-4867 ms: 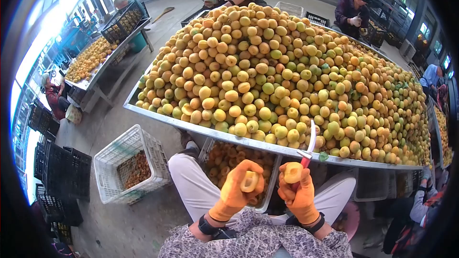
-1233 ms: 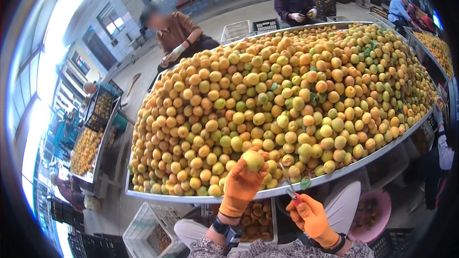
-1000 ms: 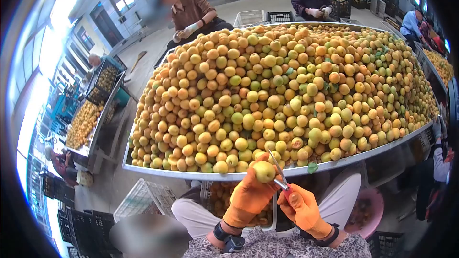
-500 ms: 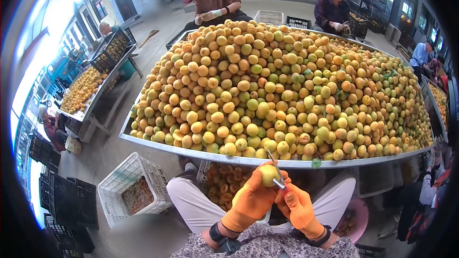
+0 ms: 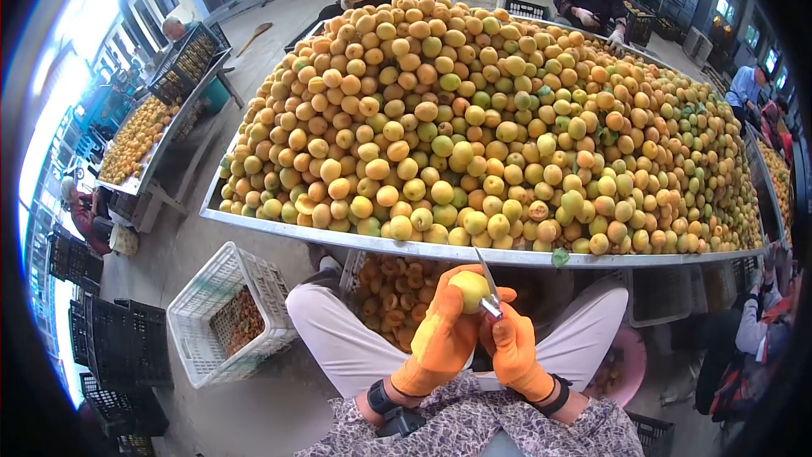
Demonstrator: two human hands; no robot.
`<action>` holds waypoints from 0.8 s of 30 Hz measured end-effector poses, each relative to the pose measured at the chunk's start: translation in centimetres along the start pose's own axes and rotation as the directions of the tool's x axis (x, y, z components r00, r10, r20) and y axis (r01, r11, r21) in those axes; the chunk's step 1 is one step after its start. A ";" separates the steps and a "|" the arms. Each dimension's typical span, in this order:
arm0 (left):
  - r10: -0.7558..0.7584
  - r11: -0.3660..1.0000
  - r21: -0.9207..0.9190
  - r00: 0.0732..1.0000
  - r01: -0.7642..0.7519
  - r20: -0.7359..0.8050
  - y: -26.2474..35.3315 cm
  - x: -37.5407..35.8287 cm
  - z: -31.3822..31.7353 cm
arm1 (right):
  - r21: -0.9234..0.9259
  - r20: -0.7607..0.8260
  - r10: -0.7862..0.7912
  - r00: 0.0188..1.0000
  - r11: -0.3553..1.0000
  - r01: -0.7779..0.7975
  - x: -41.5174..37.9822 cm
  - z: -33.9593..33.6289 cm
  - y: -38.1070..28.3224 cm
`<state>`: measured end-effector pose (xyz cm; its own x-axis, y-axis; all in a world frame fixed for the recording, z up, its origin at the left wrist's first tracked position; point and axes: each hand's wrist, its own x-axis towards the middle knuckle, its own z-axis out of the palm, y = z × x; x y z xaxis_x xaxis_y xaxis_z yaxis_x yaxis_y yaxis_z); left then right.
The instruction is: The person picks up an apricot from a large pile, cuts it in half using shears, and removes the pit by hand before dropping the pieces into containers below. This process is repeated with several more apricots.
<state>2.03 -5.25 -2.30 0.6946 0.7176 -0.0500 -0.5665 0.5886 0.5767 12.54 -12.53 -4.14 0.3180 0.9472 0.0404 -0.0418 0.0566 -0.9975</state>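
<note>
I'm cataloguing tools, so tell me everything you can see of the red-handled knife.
The slim knife with a silvery, metal-looking blade and red handle is held in the orange-gloved right hand, which hides most of the handle. The narrow blade tapers to a point, directed toward the top of the picture and leaning left. At its base, a shiny silvery piece appears to touch the round yellow-green fruit in the orange-gloved left hand. Whether the blade cuts in is unclear.

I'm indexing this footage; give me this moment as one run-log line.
left hand: holding yellow-green fruit | right hand: holding knife, blade close to fruit | ahead: fruit heap
</note>
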 end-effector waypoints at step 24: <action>0.116 0.975 0.157 0.964 -0.156 0.239 1.9 1.3 -0.2 | 0.111 0.210 0.213 0.954 0.965 -0.240 -2.0 -2.0 -5.1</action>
<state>1.83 -3.13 -1.43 0.7101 0.6709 0.2135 -0.5911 0.4034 0.6985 14.02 -15.33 0.71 0.0956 0.9822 -0.1618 -0.2214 -0.1375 -0.9655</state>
